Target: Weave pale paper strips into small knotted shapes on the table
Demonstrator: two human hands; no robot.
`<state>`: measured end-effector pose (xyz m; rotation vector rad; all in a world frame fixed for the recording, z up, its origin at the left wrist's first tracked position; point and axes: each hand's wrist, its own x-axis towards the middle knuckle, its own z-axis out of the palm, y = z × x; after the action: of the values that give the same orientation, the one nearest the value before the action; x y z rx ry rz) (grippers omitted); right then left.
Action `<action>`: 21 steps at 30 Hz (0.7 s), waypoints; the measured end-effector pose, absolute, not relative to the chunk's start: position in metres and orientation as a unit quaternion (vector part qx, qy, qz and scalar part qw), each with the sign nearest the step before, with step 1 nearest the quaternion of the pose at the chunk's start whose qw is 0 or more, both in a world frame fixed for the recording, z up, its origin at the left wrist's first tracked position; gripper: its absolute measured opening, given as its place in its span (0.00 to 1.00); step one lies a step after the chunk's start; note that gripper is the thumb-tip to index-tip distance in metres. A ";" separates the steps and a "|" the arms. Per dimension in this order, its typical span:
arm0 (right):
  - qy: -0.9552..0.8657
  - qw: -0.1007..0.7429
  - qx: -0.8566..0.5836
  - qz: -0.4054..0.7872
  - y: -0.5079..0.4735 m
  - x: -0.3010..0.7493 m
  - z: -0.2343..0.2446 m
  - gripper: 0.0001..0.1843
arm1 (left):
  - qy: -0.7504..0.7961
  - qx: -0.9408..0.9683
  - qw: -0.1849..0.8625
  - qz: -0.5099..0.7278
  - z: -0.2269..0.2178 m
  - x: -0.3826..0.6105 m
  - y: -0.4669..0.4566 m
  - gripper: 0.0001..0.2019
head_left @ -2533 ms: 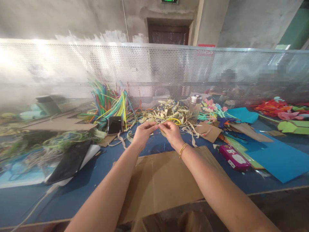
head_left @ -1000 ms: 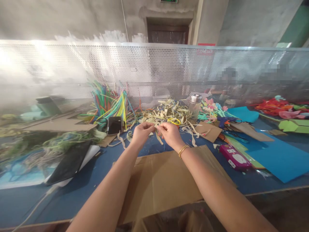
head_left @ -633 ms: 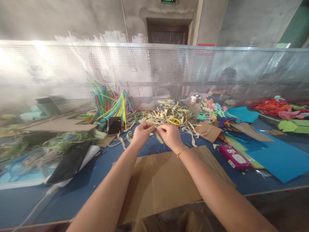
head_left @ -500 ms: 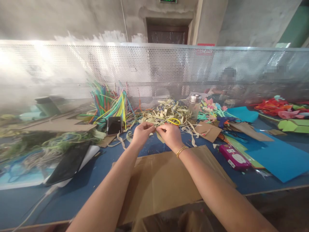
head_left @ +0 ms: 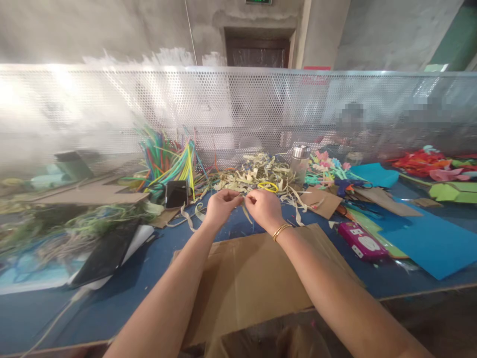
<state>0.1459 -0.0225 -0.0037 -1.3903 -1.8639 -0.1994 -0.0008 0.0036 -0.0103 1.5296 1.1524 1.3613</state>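
My left hand (head_left: 222, 205) and my right hand (head_left: 264, 206) meet almost fingertip to fingertip above the blue table. Both are closed in a pinch. A pale, cream-coloured strip (head_left: 246, 215) hangs down between them from the fingers; its upper part is hidden by my fingertips. Just beyond lies a tangled heap of similar pale strips (head_left: 261, 169), with a yellow loop (head_left: 268, 187) at its near edge. Beneath my forearms a flat sheet of brown cardboard (head_left: 253, 278) covers the table's front edge.
A phone (head_left: 176, 194) and bundled coloured stems (head_left: 167, 159) stand left of the heap. To the right are a glass bottle (head_left: 299, 164), cardboard pieces (head_left: 320, 201), a purple box (head_left: 361, 242) and blue sheets (head_left: 436, 238). A perforated metal screen (head_left: 208, 104) runs behind.
My fingertips have drawn slightly apart, and the pale strip between them now hangs narrower and turned. Everything on the table stays in place.
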 end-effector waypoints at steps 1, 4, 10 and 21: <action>-0.734 0.386 -0.552 -0.083 -0.022 0.146 -0.003 0.10 | 0.451 0.607 0.380 0.533 -0.011 -0.001 0.005 0.15; -0.739 0.365 -0.557 -0.097 -0.022 0.147 -0.002 0.09 | 0.444 0.627 0.364 0.527 -0.014 -0.002 0.007 0.15; -0.761 0.323 -0.546 -0.133 -0.024 0.149 0.001 0.10 | 0.439 0.658 0.334 0.512 -0.015 -0.004 0.009 0.14; -0.761 0.282 -0.559 -0.170 -0.029 0.146 0.004 0.09 | 0.447 0.702 0.270 0.483 -0.014 -0.003 0.005 0.09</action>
<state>0.1457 -0.0290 0.0042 -1.4979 -2.0370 -0.4542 -0.0026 0.0050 -0.0141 1.8928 1.2056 1.3023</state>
